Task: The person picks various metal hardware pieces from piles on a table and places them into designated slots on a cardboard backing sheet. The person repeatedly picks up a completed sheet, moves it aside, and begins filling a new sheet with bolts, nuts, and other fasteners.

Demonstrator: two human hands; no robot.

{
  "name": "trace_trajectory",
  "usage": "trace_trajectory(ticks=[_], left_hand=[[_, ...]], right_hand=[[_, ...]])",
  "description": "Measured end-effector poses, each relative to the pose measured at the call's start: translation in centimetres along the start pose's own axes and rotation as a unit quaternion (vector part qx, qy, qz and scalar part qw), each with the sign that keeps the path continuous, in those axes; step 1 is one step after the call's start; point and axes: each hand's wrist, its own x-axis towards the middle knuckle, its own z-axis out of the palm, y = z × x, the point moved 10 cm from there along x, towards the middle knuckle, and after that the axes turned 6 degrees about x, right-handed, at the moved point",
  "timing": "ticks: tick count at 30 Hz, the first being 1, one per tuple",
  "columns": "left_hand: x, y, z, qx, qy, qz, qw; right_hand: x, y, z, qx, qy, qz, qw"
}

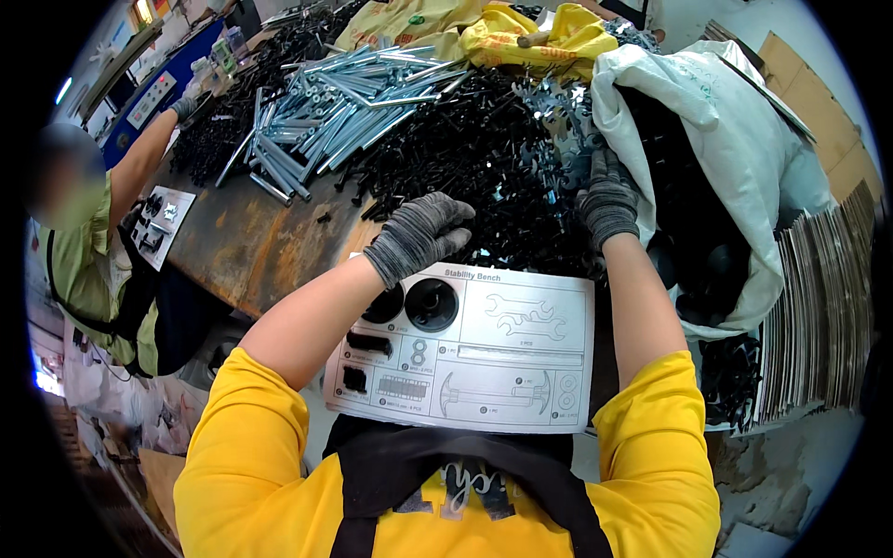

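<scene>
My left hand (421,234), in a grey knit glove, hovers at the near edge of a heap of black bolts (456,153). Its fingers are bent, with the thumb apart from them, and nothing shows between. My right hand (609,200), gloved alike, reaches with fingers stretched into a pile of flat metal wrenches (563,121) beside a white sack. Below my hands lies a white printed card (521,363) with outlined parts. Two black round discs (431,305) and small black pieces (367,346) rest on its left side.
Silver metal tubes (344,102) lie heaped on the worn table (242,246). Yellow sacks (535,42) stand behind. The open white sack (716,121) holds black round parts, near stacked cardboard sheets (819,298). A co-worker (102,242) works at left beside another card (165,226).
</scene>
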Motion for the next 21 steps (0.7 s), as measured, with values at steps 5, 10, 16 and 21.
trace_trajectory(ticks=[5,10,16,21], left_hand=[[1.5,0.8,0.9,0.01,-0.033,0.001,0.999],[1.6,0.8,1.5,0.006,-0.029,-0.008,1.0],[1.4,1.4,2.1,-0.04,-0.044,-0.041,0.997],[1.7,1.1,2.2,-0.027,-0.05,-0.078,0.995]], right_hand=[[-0.2,0.7,-0.7,-0.09,0.006,0.015,0.996],[0.8,-2.0,-0.2,-0.134,0.138,-0.133,0.972],[0.3,-3.7,-0.3,-0.136,0.071,-0.239,0.959],[-1.1,-5.2,0.4,-0.141,0.084,-0.32,0.933]])
